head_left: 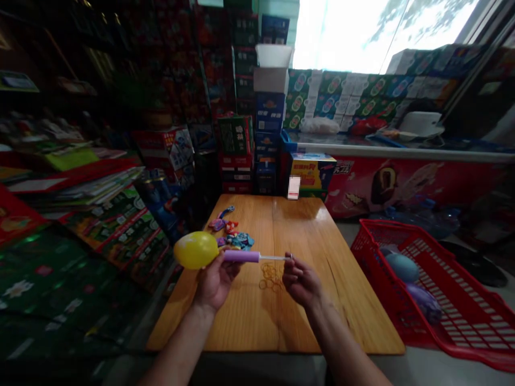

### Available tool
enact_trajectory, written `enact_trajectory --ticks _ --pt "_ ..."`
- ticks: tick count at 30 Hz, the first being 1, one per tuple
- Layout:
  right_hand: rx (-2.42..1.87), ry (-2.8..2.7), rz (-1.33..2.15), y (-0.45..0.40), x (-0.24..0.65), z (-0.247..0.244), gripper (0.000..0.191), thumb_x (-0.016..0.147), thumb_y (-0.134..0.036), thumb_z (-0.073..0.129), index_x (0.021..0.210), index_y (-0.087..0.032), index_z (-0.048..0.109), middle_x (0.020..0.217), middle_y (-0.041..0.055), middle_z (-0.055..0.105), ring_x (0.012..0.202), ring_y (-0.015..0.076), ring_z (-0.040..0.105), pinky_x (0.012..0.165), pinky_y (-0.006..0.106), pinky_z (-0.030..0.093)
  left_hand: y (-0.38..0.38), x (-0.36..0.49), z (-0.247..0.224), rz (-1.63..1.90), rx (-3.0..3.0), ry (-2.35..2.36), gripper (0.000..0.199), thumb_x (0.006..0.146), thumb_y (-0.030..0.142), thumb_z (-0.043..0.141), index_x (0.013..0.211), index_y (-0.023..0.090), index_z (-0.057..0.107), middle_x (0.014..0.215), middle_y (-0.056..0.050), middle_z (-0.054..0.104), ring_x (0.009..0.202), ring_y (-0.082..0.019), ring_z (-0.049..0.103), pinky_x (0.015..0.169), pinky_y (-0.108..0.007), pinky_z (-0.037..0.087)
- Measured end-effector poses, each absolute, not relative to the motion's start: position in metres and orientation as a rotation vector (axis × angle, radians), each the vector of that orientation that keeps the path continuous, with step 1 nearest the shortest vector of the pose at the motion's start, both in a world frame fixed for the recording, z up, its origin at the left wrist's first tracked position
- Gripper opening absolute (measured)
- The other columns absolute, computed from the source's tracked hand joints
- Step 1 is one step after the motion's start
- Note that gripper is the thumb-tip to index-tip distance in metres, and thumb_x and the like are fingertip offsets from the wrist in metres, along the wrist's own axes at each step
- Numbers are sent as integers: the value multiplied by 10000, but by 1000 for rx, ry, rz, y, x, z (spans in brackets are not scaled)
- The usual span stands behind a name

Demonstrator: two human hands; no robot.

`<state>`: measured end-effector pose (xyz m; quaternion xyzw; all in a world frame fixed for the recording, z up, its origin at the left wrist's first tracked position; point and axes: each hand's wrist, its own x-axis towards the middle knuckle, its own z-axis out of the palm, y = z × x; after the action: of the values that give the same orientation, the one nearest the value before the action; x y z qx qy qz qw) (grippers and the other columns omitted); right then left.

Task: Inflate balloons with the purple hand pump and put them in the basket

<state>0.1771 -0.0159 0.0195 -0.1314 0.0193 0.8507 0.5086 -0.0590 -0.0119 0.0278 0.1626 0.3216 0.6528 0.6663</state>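
Observation:
A purple balloon pump (242,257) is held level above the wooden table (298,321). My left hand (217,281) grips its barrel near the nozzle end, fingers closed. On that nozzle sits a yellow balloon (196,250), partly inflated, its neck close to my left fingers. My right hand (300,279) is closed on the pump's handle end, with the thin pale rod drawn out between handle and barrel. Below and between my hands lies a loose heap of rubber bands (271,276). Deflated coloured balloons (238,241) are piled behind the pump, towards the table's far left.
A red plastic basket (402,321) with a few inflated balloons (402,267) stands right of the table. Stacked boxes (269,115) rise behind it. Cartons with green print (116,230) crowd the left side. A long chest with pink panels (374,185) stands at the back right.

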Motion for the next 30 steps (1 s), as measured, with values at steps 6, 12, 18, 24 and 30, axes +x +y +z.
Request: enact_trajectory --ticks 6,12,18,24,30 --pt "-364 30 2119 -18 156 8 85 910 -115 611 995 -124 603 709 -2 643 456 24 465 461 132 390 -19 -41 20 1325 405 719 380 855 271 693 1219 218 599 1064 -104 720 920 -250 715 745 -379 594" --pt "-334 86 2142 -24 154 10 72 944 -115 560 1004 -126 599 722 1 658 436 9 449 454 114 389 -19 -39 14 1378 318 689 265 849 236 690 1108 218 635 1006 -73 721 885 -217 713 755 -353 598" --pt "-322 -13 2070 -23 176 29 102 970 -116 510 975 -122 612 690 -30 622 389 -13 382 425 108 345 -10 -59 22 1477 362 686 273 846 251 693 1100 164 643 996 -118 732 855 -221 717 706 -315 597" --pt "-375 -19 2099 -30 160 16 92 967 -124 519 989 -111 608 659 -26 601 376 -3 351 390 116 301 -26 -40 14 1411 383 701 288 853 243 691 1135 222 634 1011 -65 727 863 -212 715 713 -333 598" --pt "-351 -1 2139 -33 165 20 65 923 -118 595 988 -121 600 685 -31 605 409 1 377 415 113 338 -22 -39 16 1394 335 708 251 850 230 683 1095 194 650 977 -70 726 831 -196 710 698 -313 598"
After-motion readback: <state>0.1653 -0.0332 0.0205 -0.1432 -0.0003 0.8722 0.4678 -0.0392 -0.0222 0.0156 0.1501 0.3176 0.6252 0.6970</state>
